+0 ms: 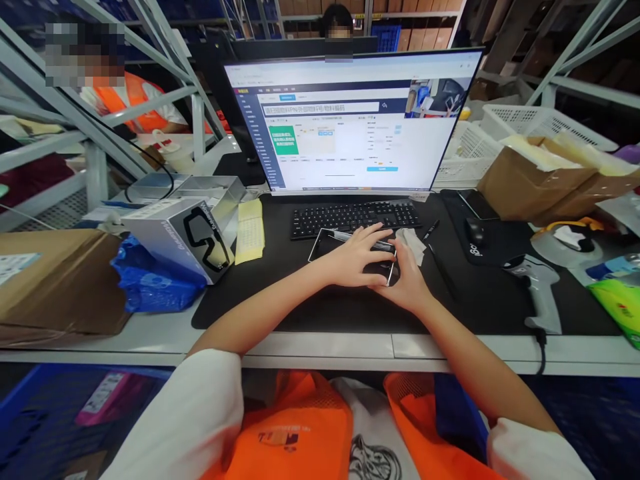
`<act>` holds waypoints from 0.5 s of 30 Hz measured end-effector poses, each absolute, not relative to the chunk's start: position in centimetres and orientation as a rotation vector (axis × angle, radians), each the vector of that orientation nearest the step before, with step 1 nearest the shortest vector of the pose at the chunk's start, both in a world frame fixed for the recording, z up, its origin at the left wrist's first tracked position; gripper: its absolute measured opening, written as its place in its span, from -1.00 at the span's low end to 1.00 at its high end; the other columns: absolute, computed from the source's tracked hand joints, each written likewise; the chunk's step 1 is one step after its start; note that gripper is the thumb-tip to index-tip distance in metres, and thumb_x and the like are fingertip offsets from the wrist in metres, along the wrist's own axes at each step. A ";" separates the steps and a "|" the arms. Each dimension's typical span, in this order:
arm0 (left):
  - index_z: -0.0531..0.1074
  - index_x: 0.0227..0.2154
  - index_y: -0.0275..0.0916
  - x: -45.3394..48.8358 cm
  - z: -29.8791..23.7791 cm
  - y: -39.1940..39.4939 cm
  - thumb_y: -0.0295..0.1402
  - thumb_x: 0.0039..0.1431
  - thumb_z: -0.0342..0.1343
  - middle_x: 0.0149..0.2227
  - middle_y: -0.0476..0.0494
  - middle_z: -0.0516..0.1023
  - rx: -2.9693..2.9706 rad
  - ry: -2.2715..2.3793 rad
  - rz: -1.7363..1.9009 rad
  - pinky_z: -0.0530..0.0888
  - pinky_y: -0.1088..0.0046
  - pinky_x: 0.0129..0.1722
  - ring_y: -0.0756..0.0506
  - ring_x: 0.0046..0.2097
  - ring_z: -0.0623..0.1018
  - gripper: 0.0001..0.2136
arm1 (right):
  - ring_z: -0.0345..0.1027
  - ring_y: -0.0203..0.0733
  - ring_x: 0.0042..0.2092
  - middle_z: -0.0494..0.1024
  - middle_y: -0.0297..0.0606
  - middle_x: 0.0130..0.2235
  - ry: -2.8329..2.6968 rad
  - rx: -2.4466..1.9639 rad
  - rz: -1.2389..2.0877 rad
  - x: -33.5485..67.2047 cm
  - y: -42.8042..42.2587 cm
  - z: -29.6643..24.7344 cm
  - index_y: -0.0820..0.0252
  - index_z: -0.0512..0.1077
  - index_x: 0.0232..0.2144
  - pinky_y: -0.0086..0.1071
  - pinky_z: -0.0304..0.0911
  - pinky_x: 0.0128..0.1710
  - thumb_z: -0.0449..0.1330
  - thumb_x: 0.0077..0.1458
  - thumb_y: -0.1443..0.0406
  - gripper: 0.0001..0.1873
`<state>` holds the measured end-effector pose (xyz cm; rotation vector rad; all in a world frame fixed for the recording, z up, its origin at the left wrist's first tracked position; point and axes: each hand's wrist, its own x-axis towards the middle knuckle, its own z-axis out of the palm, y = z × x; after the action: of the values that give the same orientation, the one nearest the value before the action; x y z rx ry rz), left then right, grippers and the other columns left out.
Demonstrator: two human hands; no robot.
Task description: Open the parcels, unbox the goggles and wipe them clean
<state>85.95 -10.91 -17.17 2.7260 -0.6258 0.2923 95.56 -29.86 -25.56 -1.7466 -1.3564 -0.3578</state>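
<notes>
A flat black rectangular thing with a thin pale rim lies on the dark desk mat, just in front of the keyboard; whether it is a shallow box or a frame I cannot tell. Across it reaches my left hand, fingers spread out, its thumb close to the right-hand edge. My right hand holds that right edge between thumb and fingers. Part of the thing is hidden under both hands. A crumpled white tissue sits beside the right fingertips. A black pen lies farther right.
Ahead stand a black keyboard and a lit monitor. To the left are a goggles-printed box, yellow note sheets, a blue plastic bag and a carton. A mouse and barcode scanner lie right.
</notes>
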 end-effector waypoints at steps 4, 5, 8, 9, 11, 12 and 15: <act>0.56 0.04 -0.16 85.4 -17.2 -10.7 -0.03 0.28 0.19 0.43 -0.39 0.17 2.768 -0.640 0.395 0.04 -0.36 0.37 -0.45 0.49 0.03 -0.60 | 0.19 0.24 0.33 0.26 0.10 0.29 -1.339 -1.749 -0.377 95.4 -29.8 -25.4 0.05 -0.22 0.50 0.20 0.25 0.26 0.40 0.04 0.02 0.20; 0.57 0.01 -0.18 85.3 -17.2 -10.7 -0.06 0.29 0.18 0.42 -0.39 0.20 2.788 -0.607 0.423 0.05 -0.34 0.38 -0.44 0.49 0.05 -0.63 | 0.19 0.23 0.33 0.25 0.09 0.29 -1.339 -1.755 -0.380 95.3 -29.9 -25.3 0.03 -0.23 0.50 0.19 0.25 0.27 0.41 0.04 0.02 0.21; 0.55 -0.03 -0.23 85.0 -17.2 -11.3 -0.07 0.22 0.25 0.41 -0.40 0.20 2.851 -0.384 0.436 0.05 -0.35 0.38 -0.45 0.49 0.04 -0.61 | 0.20 0.22 0.33 0.25 0.08 0.29 -1.375 -1.745 -0.407 95.2 -29.9 -25.2 -0.01 -0.24 0.50 0.18 0.27 0.25 0.42 0.04 0.03 0.23; 0.54 -0.04 -0.25 85.0 -17.1 -11.7 -0.07 0.18 0.28 0.42 -0.41 0.19 2.867 -0.302 0.423 0.04 -0.37 0.38 -0.46 0.49 0.03 -0.59 | 0.20 0.22 0.32 0.25 0.08 0.29 -1.386 -1.735 -0.421 95.2 -30.0 -25.2 -0.02 -0.23 0.50 0.18 0.28 0.24 0.43 0.04 0.04 0.23; 0.53 -0.05 -0.27 85.1 -17.0 -12.7 -0.11 0.11 0.32 0.43 -0.41 0.16 2.891 -0.175 0.394 0.01 -0.38 0.38 -0.46 0.50 0.00 -0.58 | 0.21 0.22 0.31 0.25 0.09 0.28 -1.394 -1.718 -0.449 95.1 -29.9 -25.1 -0.01 -0.21 0.50 0.18 0.31 0.22 0.44 0.03 0.07 0.22; 0.52 -0.06 -0.27 85.2 -16.9 -13.3 -0.15 0.10 0.33 0.43 -0.41 0.16 2.896 -0.134 0.380 -0.01 -0.38 0.39 -0.45 0.50 -0.01 -0.59 | 0.22 0.22 0.30 0.26 0.09 0.28 -1.399 -1.709 -0.459 95.1 -29.9 -25.1 -0.01 -0.20 0.50 0.18 0.32 0.21 0.44 0.03 0.09 0.22; 0.49 -0.08 -0.29 84.9 -16.9 -14.2 -0.23 0.06 0.31 0.40 -0.41 0.22 2.865 -0.057 0.353 0.00 -0.37 0.39 -0.44 0.50 -0.01 -0.62 | 0.24 0.22 0.29 0.25 0.08 0.27 -1.435 -1.685 -0.476 95.0 -29.9 -24.9 -0.04 -0.21 0.51 0.17 0.35 0.19 0.43 0.04 0.13 0.21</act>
<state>84.88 -14.23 -16.87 2.8649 -0.0573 0.3534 95.04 -29.88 -24.86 -1.6846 -1.4348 -0.4763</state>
